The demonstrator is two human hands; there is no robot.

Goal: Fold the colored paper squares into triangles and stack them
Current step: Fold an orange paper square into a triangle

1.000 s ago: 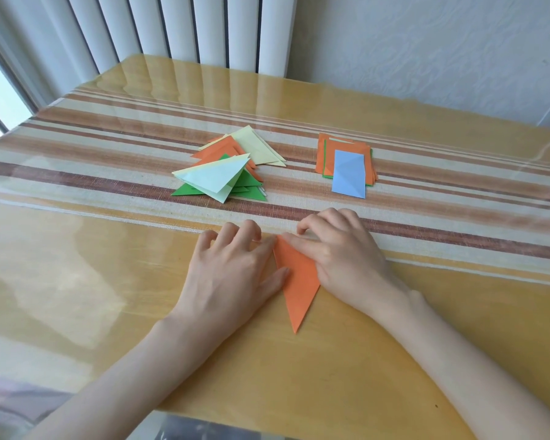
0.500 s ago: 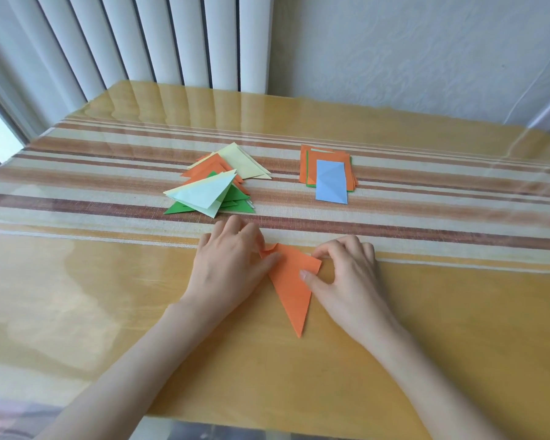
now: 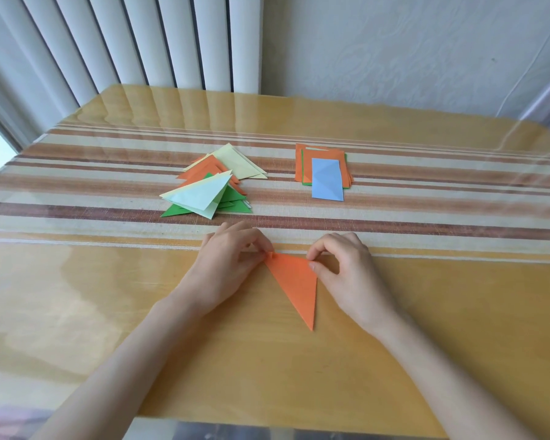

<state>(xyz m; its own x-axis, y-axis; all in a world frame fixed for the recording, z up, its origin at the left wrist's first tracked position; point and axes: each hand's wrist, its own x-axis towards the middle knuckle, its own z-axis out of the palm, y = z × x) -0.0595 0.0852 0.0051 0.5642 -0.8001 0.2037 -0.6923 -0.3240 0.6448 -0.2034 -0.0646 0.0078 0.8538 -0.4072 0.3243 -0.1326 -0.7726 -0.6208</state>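
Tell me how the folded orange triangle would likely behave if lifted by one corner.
The orange triangle is thin paper lying flat, so probably very light and floppy, drooping at its long tip. On the glossy table it likely slides easily.

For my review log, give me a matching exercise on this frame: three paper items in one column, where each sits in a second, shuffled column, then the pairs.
Items
1. orange triangle
2. blue sheet
3. pale green triangle

Places
A. on top of the pile of folded triangles
B. on top of the stack of orange and green sheets
C. on the table nearest the person, far corners pinched by the left hand and right hand

Pairs: 1-C, 2-B, 3-A
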